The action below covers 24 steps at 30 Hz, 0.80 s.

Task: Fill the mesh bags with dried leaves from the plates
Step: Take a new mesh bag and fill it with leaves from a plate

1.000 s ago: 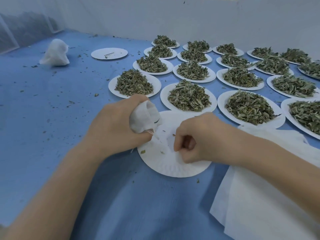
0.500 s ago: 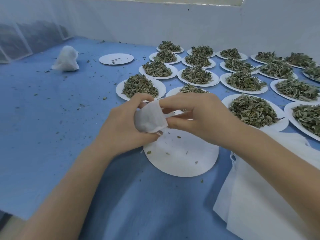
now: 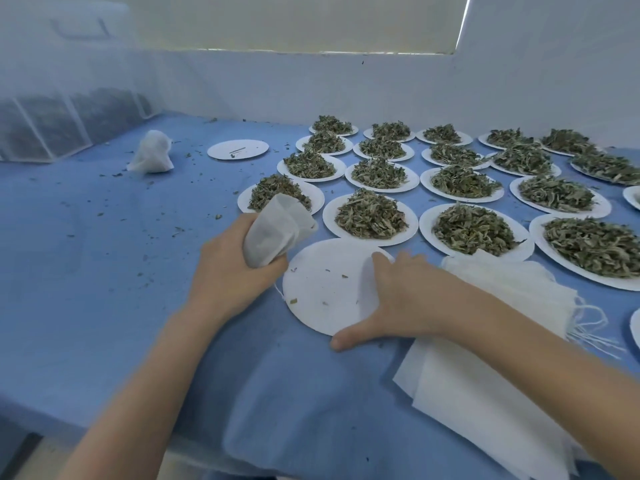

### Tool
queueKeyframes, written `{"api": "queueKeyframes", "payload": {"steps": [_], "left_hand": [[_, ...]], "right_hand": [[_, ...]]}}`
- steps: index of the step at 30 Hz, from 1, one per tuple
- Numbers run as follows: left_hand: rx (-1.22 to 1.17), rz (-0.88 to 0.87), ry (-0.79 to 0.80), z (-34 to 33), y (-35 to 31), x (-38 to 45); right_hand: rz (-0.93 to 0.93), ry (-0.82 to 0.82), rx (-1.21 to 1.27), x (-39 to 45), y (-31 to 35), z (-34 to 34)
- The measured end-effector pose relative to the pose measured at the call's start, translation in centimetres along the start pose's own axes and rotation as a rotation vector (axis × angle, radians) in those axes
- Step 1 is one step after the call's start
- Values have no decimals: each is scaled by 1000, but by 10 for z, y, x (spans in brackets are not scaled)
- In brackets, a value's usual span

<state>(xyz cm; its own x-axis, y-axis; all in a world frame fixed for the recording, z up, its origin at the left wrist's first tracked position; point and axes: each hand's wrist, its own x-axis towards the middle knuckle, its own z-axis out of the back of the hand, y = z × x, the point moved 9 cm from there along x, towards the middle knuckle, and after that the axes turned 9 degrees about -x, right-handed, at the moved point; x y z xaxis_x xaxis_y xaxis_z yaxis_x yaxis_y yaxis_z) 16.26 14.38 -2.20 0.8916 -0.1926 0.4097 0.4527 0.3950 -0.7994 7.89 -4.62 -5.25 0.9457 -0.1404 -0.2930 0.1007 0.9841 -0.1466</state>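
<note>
My left hand [image 3: 228, 271] grips a filled white mesh bag [image 3: 277, 226], held upright just left of an emptied white paper plate [image 3: 325, 289]. My right hand [image 3: 391, 303] takes that plate by its right edge, fingers over the rim and thumb at its near edge. A few leaf crumbs lie on the plate. Several plates heaped with dried green leaves [image 3: 370, 216] fill the table behind and to the right. A stack of flat, unfilled mesh bags [image 3: 485, 375] lies under my right forearm.
Another filled bag [image 3: 150, 157] sits at the far left on the blue tablecloth [image 3: 104, 271]. A second emptied plate [image 3: 238, 149] lies behind it. White walls close the back and right. Mesh-covered bins [image 3: 52, 129] stand at the far left. The table's near edge runs below my arms.
My right hand left the bag's mouth and dropped onto the emptied plate's right edge. My left hand lifted the bag slightly up and left. The camera tilted upward.
</note>
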Motion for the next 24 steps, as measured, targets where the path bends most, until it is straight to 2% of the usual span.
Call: {"api": "queueKeyframes", "payload": {"steps": [6,11,16,20,24], "left_hand": [[23,60,-15,1,5,-2],[-4,127,-159,29,9,6],[-9,199,-205,58,14,35],[28,262,-175,72,22,79],[-44,349,-160,83,42,126]], "right_hand": [[-10,-3,95,-2,6,1],[59,-55,183,-9,18,13],[130,-198,188,10,39,67],[122,-261,216,55,52,115],[108,-301,219,115,68,153]]}}
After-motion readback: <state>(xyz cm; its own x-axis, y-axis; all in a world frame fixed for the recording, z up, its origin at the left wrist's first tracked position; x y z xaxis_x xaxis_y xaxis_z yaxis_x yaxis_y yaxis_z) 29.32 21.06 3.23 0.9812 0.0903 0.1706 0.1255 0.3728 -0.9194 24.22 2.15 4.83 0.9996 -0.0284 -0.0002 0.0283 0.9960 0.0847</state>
